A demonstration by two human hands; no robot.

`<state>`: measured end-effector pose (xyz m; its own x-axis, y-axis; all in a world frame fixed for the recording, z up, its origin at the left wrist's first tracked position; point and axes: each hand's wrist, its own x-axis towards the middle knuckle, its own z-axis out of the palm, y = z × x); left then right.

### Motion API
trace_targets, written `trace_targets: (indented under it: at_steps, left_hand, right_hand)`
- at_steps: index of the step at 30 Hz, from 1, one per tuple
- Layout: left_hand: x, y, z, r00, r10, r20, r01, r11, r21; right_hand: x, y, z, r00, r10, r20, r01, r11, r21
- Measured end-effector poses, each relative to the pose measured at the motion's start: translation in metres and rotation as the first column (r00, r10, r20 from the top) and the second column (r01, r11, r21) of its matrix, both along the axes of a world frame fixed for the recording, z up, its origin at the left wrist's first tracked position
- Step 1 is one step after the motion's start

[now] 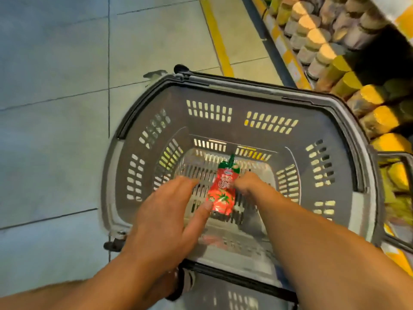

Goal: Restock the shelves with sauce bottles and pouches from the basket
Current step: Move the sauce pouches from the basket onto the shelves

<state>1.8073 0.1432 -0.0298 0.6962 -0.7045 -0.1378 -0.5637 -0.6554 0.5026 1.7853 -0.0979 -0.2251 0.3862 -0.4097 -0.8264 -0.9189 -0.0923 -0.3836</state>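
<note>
A grey plastic basket [143,133] stands on the tiled floor below me. One red tomato sauce pouch [223,189] with a green spout lies on its slatted bottom. My right hand [248,183] reaches deep into the basket and its fingers curl onto the pouch's right edge. My left hand [169,206] hovers inside the basket with fingers spread straight, its thumb tip beside the pouch's lower left corner. Whether the thumb touches the pouch is unclear.
Shelves [297,70] with yellow edge strips run along the right, packed with rows of yellow-lidded jars [377,99]. A yellow floor line [218,39] runs beside them. Tiled floor [55,86] spreads to the left. The basket's handle [395,198] sticks out on the right.
</note>
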Motion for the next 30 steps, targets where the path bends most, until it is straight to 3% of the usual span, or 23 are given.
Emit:
trace_targets:
  at_steps: [4, 9, 17, 23, 30]
  left_hand:
    - [0.007, 0.0, -0.004, 1.0, 0.007, 0.004, -0.007, 0.997, 0.075]
    - [0.01, 0.001, -0.009, 1.0, 0.024, -0.003, -0.024, 0.995, 0.097]
    - [0.012, -0.002, -0.008, 1.0, 0.01, 0.007, -0.011, 0.997, 0.081]
    - [0.014, -0.005, -0.011, 1.0, 0.023, 0.022, -0.024, 0.998, 0.057]
    - [0.025, -0.016, -0.014, 0.995, 0.03, 0.092, -0.036, 0.997, 0.062]
  right_hand:
    - [0.007, 0.012, -0.037, 0.985, -0.128, -0.114, 0.145, 0.976, 0.161]
    - [0.001, 0.019, -0.071, 0.957, -0.253, -0.14, 0.263, 0.963, 0.054]
    - [0.01, 0.027, -0.077, 0.94, -0.332, -0.075, 0.338, 0.937, 0.091]
    - [0.004, 0.012, -0.044, 0.949, -0.315, -0.029, 0.316, 0.945, 0.086]
    - [-0.005, -0.011, 0.047, 0.972, -0.204, 0.118, 0.207, 0.978, -0.018]
